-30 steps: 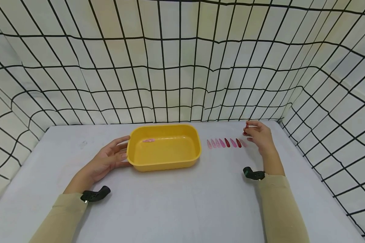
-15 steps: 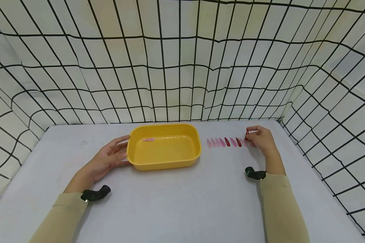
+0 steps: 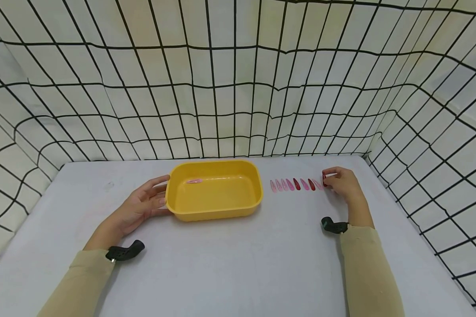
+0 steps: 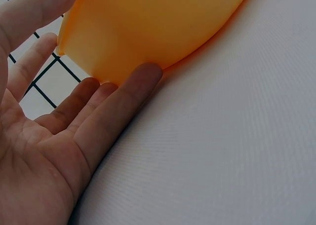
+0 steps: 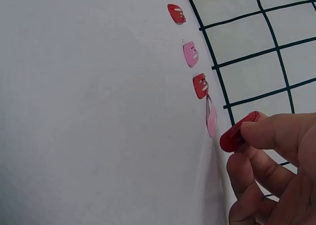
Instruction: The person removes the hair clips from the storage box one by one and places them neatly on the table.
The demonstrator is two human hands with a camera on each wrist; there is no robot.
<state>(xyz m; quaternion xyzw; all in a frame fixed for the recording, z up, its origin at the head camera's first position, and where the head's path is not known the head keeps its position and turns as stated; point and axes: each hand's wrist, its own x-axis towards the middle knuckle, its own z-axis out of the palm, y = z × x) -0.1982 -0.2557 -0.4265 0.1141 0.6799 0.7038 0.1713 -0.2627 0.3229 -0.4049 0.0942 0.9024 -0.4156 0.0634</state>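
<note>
In the head view my right hand (image 3: 343, 184) pinches a red snap hair clip (image 3: 324, 178) between thumb and fingers, at the right end of a row of clips. The right wrist view shows that red clip (image 5: 237, 134) just beside a pale pink clip (image 5: 212, 119) on the cloth. Farther along the row lie red and pink clips, such as a dark red one (image 3: 297, 184). My left hand (image 3: 140, 206) touches the left end of a yellow tray (image 3: 214, 216) with extended fingers. Inside the tray lies one pink clip (image 3: 194, 181).
A white cloth (image 3: 230, 264) covers the table. Black grid mesh (image 3: 234, 101) over white sheeting rises along the back and both sides. The row of clips sits between the tray and my right hand, near the back edge.
My right hand has come down and slightly toward me with the red clip, to the end of the row. The left hand and the tray have stayed in place.
</note>
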